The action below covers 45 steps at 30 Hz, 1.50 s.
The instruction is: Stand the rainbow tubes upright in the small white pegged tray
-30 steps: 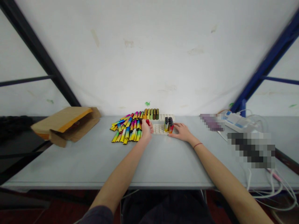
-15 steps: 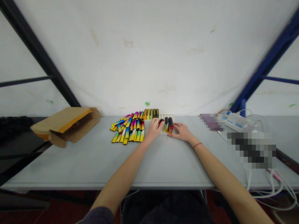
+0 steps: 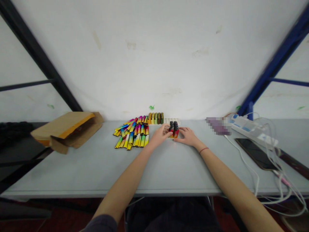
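A small upright cluster of lighters (image 3: 176, 130) with black tops and red and yellow bodies stands on the table between my hands. My left hand (image 3: 159, 135) is at its left side, thumb and fingers closed on a red lighter (image 3: 170, 133) with a black top. My right hand (image 3: 188, 137) lies at the right side of the cluster, thumb and fingers stretched apart, the thumb near its front corner. Left of my left hand are many shiny rainbow-coloured metallic sleeves (image 3: 131, 137), some in rows and some lying loose.
Upright gold and dark sleeves (image 3: 155, 118) stand in rows by the wall, beside a white gridded tray (image 3: 173, 121). An open cardboard box (image 3: 67, 129) lies left. To the right are a phone (image 3: 256, 154), a power strip (image 3: 251, 129), white cables (image 3: 246, 161) and a blurred purple object (image 3: 218, 126).
My left hand has brought the red lighter rightward against the cluster, from a little to its left. My right hand has stayed in place. The camera view shifted slightly.
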Tool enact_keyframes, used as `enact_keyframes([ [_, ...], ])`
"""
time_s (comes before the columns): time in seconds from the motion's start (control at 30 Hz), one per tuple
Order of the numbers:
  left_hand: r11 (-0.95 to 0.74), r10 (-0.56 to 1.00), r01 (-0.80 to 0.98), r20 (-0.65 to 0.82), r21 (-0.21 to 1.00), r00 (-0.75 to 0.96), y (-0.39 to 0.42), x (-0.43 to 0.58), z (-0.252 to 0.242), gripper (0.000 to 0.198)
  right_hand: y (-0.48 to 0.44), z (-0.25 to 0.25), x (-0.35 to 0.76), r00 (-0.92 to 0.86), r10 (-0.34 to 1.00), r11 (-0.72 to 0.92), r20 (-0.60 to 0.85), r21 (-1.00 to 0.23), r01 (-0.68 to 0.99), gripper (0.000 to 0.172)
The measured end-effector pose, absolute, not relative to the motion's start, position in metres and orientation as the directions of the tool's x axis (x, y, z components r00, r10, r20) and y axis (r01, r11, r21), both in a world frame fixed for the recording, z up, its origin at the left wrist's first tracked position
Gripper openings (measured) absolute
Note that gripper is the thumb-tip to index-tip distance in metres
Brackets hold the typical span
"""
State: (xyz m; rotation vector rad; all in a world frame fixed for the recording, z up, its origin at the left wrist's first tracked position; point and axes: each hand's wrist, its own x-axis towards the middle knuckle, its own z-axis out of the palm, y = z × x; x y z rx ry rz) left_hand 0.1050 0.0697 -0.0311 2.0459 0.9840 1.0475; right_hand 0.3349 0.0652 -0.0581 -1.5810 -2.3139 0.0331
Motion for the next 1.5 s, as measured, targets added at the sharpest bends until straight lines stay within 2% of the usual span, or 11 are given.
enact_keyframes([
  [0.13,-0.56,0.816,0.385,0.41,0.733,0.407,0.066,0.106,-0.029,0.025,0.066,-0.06,0.336,-0.323,0.907,0.382,0.27,-0.205,0.901,0.08],
  [0.3,-0.653,0.755,0.448,0.483,0.611,0.443,0.063,0.105,-0.026,0.026,0.067,-0.062,0.337,-0.324,0.909,0.381,0.264,-0.207,0.901,0.081],
  [0.43,-0.66,0.751,0.546,0.472,0.516,0.462,0.059,0.103,-0.017,0.03,0.067,-0.06,0.336,-0.321,0.912,0.376,0.255,-0.205,0.904,0.082],
  [0.5,-0.582,0.805,0.67,0.44,0.46,0.398,0.057,0.098,-0.008,0.032,0.066,-0.058,0.336,-0.327,0.911,0.38,0.252,-0.203,0.903,0.082],
  [0.63,-0.218,0.956,0.921,0.262,0.323,0.134,0.055,0.078,0.014,0.033,0.065,-0.056,0.335,-0.341,0.906,0.395,0.25,-0.207,0.895,0.082],
  [0.77,0.064,0.998,0.984,0.01,0.167,-0.067,0.056,0.052,0.032,0.023,0.065,-0.056,0.336,-0.335,0.911,0.385,0.241,-0.207,0.899,0.082],
  [0.87,0.123,0.988,0.986,-0.111,0.113,-0.11,0.057,0.043,0.04,0.017,0.066,-0.057,0.336,-0.33,0.914,0.378,0.234,-0.205,0.903,0.082],
  [1.03,0.098,0.981,0.992,-0.174,0.084,-0.082,0.054,0.05,0.043,0.021,0.066,-0.057,0.336,-0.331,0.916,0.377,0.226,-0.208,0.902,0.083],
  [1.13,0.055,0.986,0.995,-0.161,0.087,-0.041,0.05,0.055,0.041,0.023,0.066,-0.057,0.336,-0.33,0.916,0.378,0.23,-0.212,0.901,0.083],
  [1.4,-0.027,0.991,0.987,-0.122,0.157,0.047,0.059,0.052,0.023,0.022,0.066,-0.057,0.337,-0.334,0.911,0.386,0.243,-0.208,0.899,0.081],
  [1.5,-0.064,0.995,0.967,-0.06,0.247,0.081,0.062,0.052,0.012,0.02,0.065,-0.057,0.337,-0.329,0.911,0.382,0.248,-0.207,0.901,0.08],
])
